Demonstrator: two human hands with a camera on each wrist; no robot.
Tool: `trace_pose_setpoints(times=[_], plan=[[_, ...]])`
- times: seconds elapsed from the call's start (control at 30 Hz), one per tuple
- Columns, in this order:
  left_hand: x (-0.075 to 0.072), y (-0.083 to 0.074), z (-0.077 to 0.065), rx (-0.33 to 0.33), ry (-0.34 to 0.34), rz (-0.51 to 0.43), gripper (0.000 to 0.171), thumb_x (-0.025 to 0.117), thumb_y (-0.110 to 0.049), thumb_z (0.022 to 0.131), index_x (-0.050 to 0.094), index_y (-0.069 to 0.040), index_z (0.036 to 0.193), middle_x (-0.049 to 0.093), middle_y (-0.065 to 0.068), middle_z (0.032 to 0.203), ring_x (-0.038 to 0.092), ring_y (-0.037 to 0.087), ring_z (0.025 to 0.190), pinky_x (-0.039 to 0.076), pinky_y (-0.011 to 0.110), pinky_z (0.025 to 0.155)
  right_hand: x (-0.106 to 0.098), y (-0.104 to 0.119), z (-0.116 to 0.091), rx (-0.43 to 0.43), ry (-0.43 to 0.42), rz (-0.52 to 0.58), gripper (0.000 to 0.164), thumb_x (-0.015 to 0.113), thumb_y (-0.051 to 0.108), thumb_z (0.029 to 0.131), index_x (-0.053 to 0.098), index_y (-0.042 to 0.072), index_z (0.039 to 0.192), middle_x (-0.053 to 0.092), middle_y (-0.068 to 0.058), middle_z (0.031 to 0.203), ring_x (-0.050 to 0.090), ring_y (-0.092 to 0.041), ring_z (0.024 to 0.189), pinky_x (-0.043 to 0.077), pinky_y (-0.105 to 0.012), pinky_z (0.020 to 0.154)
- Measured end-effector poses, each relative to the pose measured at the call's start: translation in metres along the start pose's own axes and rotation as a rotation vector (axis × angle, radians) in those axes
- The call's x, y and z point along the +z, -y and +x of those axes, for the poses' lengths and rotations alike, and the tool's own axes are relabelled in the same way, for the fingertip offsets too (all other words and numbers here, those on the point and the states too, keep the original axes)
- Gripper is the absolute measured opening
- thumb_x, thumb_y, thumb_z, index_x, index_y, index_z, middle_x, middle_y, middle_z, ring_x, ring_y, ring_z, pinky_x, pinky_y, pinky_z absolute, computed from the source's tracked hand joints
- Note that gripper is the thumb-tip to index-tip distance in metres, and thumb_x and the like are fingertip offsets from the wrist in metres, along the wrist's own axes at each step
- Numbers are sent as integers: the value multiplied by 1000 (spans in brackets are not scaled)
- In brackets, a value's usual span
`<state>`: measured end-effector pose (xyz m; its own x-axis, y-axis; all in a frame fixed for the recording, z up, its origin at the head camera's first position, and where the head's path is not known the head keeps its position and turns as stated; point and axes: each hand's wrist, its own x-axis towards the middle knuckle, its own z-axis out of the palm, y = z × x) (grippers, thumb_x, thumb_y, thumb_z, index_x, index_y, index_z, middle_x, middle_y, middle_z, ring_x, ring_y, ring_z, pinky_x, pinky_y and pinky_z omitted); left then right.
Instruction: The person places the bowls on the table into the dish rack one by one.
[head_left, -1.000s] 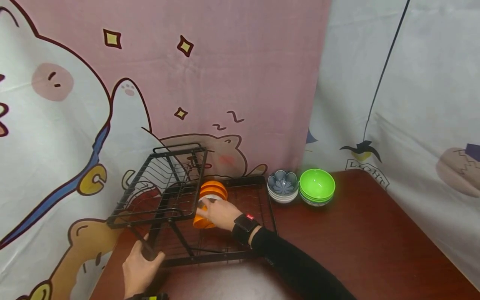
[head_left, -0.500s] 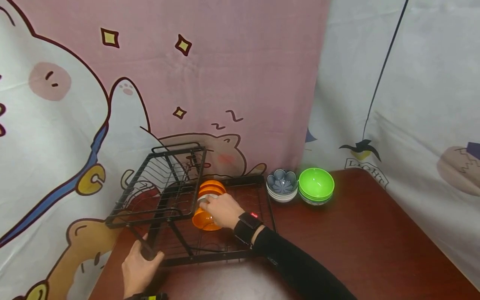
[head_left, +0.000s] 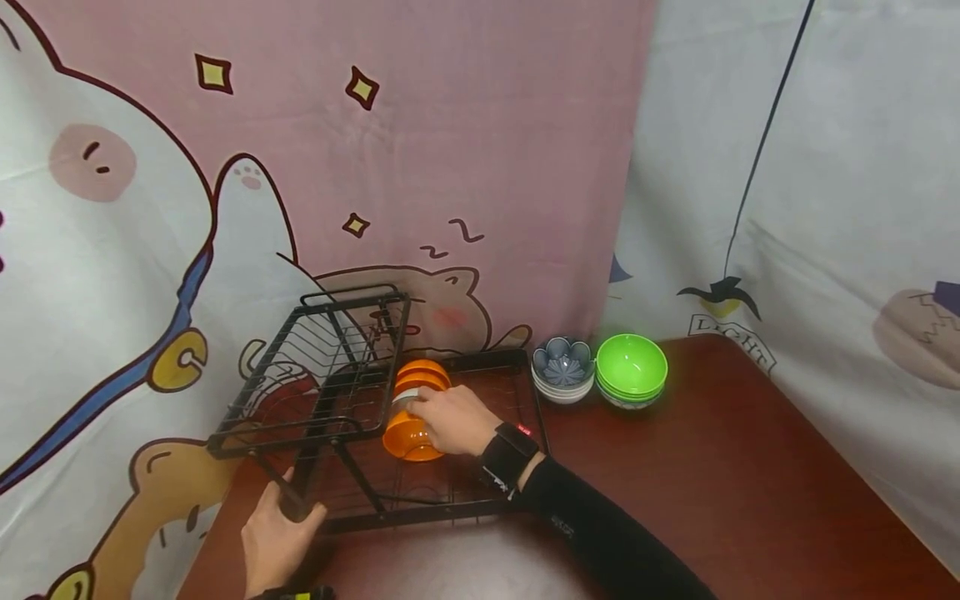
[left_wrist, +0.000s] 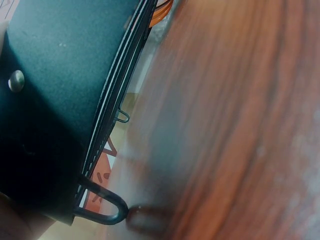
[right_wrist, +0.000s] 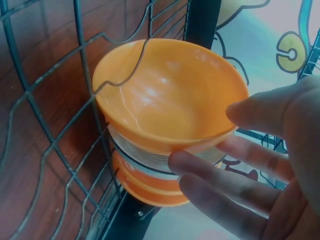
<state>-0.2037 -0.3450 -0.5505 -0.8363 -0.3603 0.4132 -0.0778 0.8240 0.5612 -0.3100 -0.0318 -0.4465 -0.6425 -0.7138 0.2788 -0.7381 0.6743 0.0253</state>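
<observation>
My right hand [head_left: 453, 419] is at the front orange bowl [right_wrist: 167, 95], which leans tilted in the lower tier of a black wire dish rack [head_left: 420, 502]. The thumb lies at the inner side of its rim and the fingers behind it, pinching the edge. Behind that bowl stand a white bowl [right_wrist: 150, 156] with a dark rim line and more orange bowls [right_wrist: 145, 187], leaning in a row. My left hand [head_left: 277, 533] grips the rack's front left corner, a dark flat piece [left_wrist: 65, 100] in the left wrist view; most of its fingers are hidden there.
The rack's raised upper basket [head_left: 307, 437] overhangs the left side. Right of the rack stand a stack of grey flower-shaped and white bowls [head_left: 562, 379] and a stack topped by a green bowl [head_left: 632, 367]. A printed curtain [head_left: 487, 150] hangs behind the brown table [head_left: 720, 467].
My right hand has shifted slightly right, uncovering more of the white bowl and front orange bowl. The left hand keeps its hold on the rack.
</observation>
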Motion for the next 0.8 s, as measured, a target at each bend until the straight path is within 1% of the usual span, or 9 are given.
trace_pose_setpoints(times=[0.07, 0.17, 0.27, 0.37, 0.47, 0.63, 0.73, 0.8], plan=[[0, 0, 0, -2, 1, 0, 72, 82, -22, 74, 63, -5, 141, 72, 32, 122, 68, 59, 103, 49, 67, 86, -2, -1, -2, 2, 8, 31, 35, 70, 23, 97, 72, 28, 131, 69, 5, 115, 54, -9, 64, 39, -21, 53], [-1, -1, 0, -9, 10, 3, 72, 81, -23, 75, 63, -5, 142, 72, 32, 122, 68, 59, 102, 49, 67, 86, -6, -8, -7, 10, -2, 91, 34, 69, 25, 97, 72, 27, 131, 68, 5, 112, 51, -9, 64, 35, -21, 53], [-3, -2, 0, -21, 18, 5, 72, 81, -23, 75, 62, -5, 142, 72, 33, 123, 68, 59, 104, 49, 67, 86, -13, -19, -12, 27, -41, 149, 32, 69, 27, 98, 73, 25, 130, 68, 5, 105, 50, -8, 62, 34, -21, 53], [-3, -3, 0, -23, 23, 8, 72, 82, -24, 75, 62, -6, 142, 71, 33, 125, 67, 60, 106, 49, 68, 87, -21, -33, -19, 66, -84, 194, 33, 70, 27, 99, 73, 24, 131, 68, 5, 104, 49, -7, 60, 34, -20, 53], [-4, -3, 0, -18, 22, 8, 72, 81, -23, 75, 62, -5, 142, 71, 33, 125, 67, 60, 107, 50, 68, 87, -27, -46, -30, 124, -115, 234, 32, 70, 28, 99, 73, 25, 131, 70, 6, 107, 51, -6, 61, 37, -21, 53], [-6, -1, 3, -31, 52, 19, 73, 81, -25, 76, 60, -5, 144, 69, 32, 129, 66, 60, 108, 47, 68, 88, -30, -65, -48, 202, -126, 240, 31, 69, 29, 101, 72, 28, 132, 72, 8, 110, 57, -6, 70, 44, -23, 60], [-4, 0, 4, -39, 73, 27, 74, 81, -26, 77, 59, -5, 145, 68, 32, 131, 65, 61, 109, 47, 68, 88, -33, -80, -60, 229, -146, 235, 32, 69, 28, 100, 72, 27, 132, 73, 7, 112, 63, -8, 78, 50, -27, 66], [-2, 1, 4, -40, 77, 29, 74, 81, -26, 77, 59, -5, 145, 68, 32, 130, 65, 60, 108, 47, 68, 87, -39, -93, -70, 261, -185, 243, 32, 71, 26, 99, 73, 25, 131, 75, 5, 113, 68, -11, 83, 53, -31, 69]])
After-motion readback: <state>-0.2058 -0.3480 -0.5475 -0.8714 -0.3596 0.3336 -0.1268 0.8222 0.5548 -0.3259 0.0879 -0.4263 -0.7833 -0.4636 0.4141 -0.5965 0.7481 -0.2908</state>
